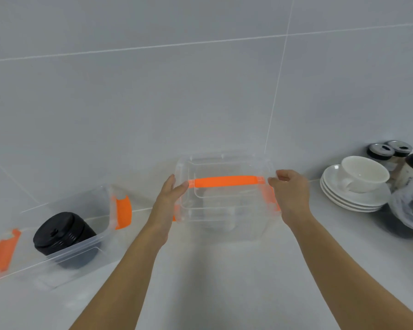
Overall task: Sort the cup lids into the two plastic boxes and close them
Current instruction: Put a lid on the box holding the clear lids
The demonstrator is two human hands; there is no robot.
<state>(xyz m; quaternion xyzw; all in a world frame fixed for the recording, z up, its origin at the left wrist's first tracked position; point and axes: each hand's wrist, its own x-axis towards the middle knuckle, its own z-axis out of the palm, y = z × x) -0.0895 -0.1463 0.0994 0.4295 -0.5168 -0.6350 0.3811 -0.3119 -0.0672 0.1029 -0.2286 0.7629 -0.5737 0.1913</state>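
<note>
A clear plastic box (227, 210) stands in the middle of the counter against the wall, with a clear cover bearing an orange handle (225, 181) on top of it. My left hand (169, 198) holds the cover's left edge and my right hand (290, 190) holds its right edge, beside an orange latch (270, 198). Something pale shows dimly inside this box. A second clear box (57, 236) lies uncovered at the left, with orange latches on both ends. A stack of black cup lids (62, 234) lies inside it.
At the right stand a stack of white saucers (353, 198) with a white cup (364, 173) on top, a marbled bowl (410, 208), and jars with dark lids (382, 151). The tiled wall rises right behind the boxes.
</note>
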